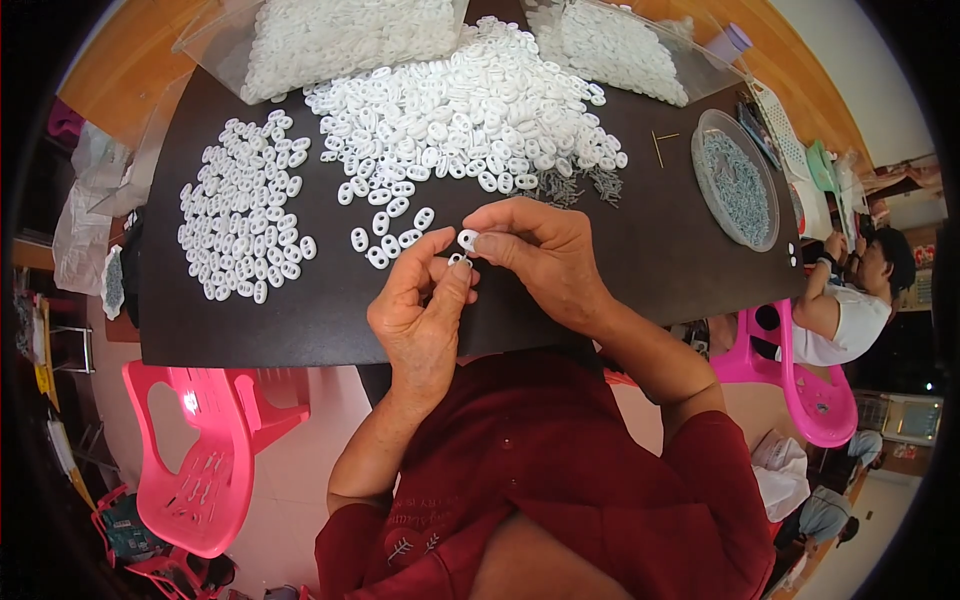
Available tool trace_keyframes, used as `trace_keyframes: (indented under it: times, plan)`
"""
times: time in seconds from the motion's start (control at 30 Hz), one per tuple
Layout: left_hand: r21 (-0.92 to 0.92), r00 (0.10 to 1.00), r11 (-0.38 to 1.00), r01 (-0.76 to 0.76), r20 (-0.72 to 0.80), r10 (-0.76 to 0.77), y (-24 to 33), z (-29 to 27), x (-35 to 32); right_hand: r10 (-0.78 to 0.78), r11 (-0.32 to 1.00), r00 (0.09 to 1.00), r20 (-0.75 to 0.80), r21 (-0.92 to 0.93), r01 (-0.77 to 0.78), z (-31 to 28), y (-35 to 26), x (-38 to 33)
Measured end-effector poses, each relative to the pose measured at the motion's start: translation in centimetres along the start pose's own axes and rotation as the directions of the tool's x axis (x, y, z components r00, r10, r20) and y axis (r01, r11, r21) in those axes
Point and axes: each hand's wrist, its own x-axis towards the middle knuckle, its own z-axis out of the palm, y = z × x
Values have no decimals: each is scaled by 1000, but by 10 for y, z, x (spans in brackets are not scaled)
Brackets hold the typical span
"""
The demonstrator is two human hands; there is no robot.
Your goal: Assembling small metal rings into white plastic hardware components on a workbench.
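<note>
Close together over the front of the dark table, both hands pinch small white plastic parts. My left hand (415, 318) has thumb and fingers closed on a white plastic piece (457, 259), partly covered by the fingertips. Just above it, my right hand (548, 262) grips another white plastic piece (467, 238) between thumb and forefinger. Whether the two pieces touch I cannot tell. Several loose white oval pieces (389, 244) with two holes each lie beside the left hand. Beyond the right hand sit small grey pins (606, 187) in a little heap.
A big pile of white oval pieces (470, 100) covers the table's (650, 260) far middle. Another group (245, 215) spreads at the left. Clear bins stand behind. At right is a round tub (776, 232) of grey pins. Pink chairs (200, 470) and another person (840, 310) are nearby.
</note>
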Motion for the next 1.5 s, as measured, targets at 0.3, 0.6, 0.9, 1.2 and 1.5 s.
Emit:
trace_keyframes:
  times: [0.3, 0.6, 0.9, 1.2, 1.5]
  plan:
    - [-24, 1000, 1000, -16, 2, 16, -5, 3, 2, -72, 995, 997, 18, -74, 73, 1, 2, -3]
    - [-109, 999, 994, -23, -35, 19, -10, 9, 4, -214, 961, 977, 3, -179, 211, 0, 13, -4]
    - [-130, 999, 991, 9, -38, -14, -9, 9, 5, 6, 996, 1000, 25, 89, -8, 0, 3, -2]
    - [-208, 997, 977, 37, -63, -51, -7, 7, 12, -347, 872, 933, 95, -333, 358, -2, 5, -1]
    - [-362, 980, 917, 168, -44, -197, 4, 7, 10, -631, 629, 771, 90, -522, 576, 1, 9, 5]
